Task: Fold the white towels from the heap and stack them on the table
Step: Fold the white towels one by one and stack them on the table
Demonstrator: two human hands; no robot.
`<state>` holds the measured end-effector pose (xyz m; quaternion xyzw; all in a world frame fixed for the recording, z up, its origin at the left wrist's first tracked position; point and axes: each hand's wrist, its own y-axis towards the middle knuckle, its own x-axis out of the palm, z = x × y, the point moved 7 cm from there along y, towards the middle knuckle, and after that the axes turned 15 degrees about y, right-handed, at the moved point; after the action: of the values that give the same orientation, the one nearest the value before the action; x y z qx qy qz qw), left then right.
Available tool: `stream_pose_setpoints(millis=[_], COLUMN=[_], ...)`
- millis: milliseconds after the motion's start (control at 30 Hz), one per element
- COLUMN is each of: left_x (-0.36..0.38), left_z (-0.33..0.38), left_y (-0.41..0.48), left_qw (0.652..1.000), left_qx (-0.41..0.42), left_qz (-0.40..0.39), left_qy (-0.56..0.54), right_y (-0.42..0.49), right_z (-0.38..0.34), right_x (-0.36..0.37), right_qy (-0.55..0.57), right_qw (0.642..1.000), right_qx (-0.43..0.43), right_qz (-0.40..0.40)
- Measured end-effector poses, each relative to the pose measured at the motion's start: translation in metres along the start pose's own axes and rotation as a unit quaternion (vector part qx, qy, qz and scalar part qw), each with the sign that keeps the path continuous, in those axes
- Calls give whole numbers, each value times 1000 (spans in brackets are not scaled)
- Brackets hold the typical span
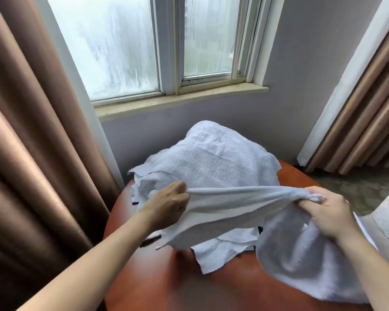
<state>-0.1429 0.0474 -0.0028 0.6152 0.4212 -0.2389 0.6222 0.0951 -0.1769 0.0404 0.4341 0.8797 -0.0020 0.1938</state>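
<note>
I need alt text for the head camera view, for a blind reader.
A person's left hand and right hand each grip one end of a white terry towel, stretched above a round reddish-brown table. Behind it lies a heap of white towels.

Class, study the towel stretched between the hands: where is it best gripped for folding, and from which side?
Pinch the towel at the two ends of its top edge, coming from above. That edge runs taut between left hand and right hand; the rest hangs slack.
</note>
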Motion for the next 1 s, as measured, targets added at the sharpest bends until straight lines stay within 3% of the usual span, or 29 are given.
stream_pose_setpoints(millis=[300,433,500,667,800,1000], left_x=[35,57,65,57,53,79], left_z=[28,69,91,98,108,112], left_y=[-12,-14,-12,-21,-24,-26], left_qw=[988,980,975,982,990,988], left_qx=[-47,-135,-134,-160,-133,-134], left_qz=[-106,-146,-170,-29,13,-80], left_qy=[104,1,-40,-98,-47,7], right_y=[-3,-3,-4,-4,-6,-11], right_z=[-19,-27,-28,-26,-21,-23], right_x=[12,22,25,11,0,2], right_qy=[23,76,91,137,169,179], right_qw=[999,997,995,990,984,982], right_qx=[-8,6,8,24,53,57], right_qz=[-24,-24,-31,-10,18,14])
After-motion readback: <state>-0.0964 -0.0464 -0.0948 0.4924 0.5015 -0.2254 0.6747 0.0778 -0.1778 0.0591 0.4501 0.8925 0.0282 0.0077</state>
